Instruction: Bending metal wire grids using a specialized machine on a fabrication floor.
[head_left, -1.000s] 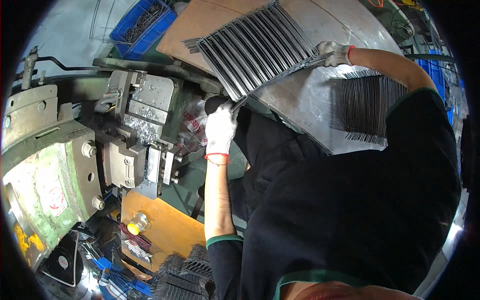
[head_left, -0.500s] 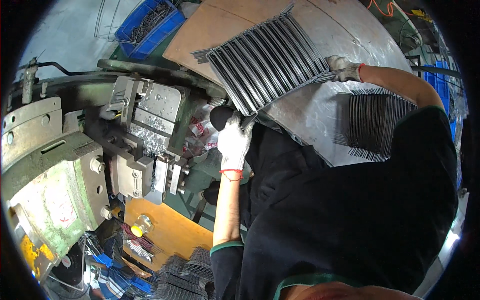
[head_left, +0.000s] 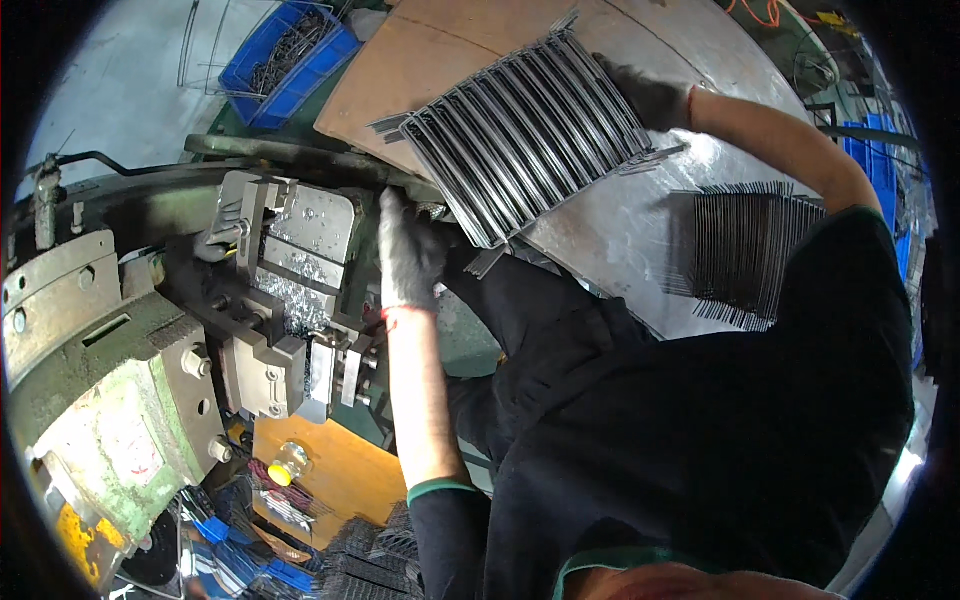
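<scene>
Two stacks of bent wire are borne by the sheet-topped table (head_left: 620, 235): a frame stack (head_left: 525, 135) near its edge and a darker wire stack (head_left: 745, 255). The frame stack's end is met by the right hand (head_left: 655, 98), fingers straightened; the left hand's (head_left: 405, 260) fingers are extended beside the press die (head_left: 300, 270), clear of the frames. Loose wire pieces (head_left: 285, 55) are held in a blue bin (head_left: 315, 80). A yellow-lidded jar (head_left: 290, 463) is set on an orange board (head_left: 345, 475); its contents cannot be made out. Blue crates (head_left: 870, 155) are partly cut off.
</scene>
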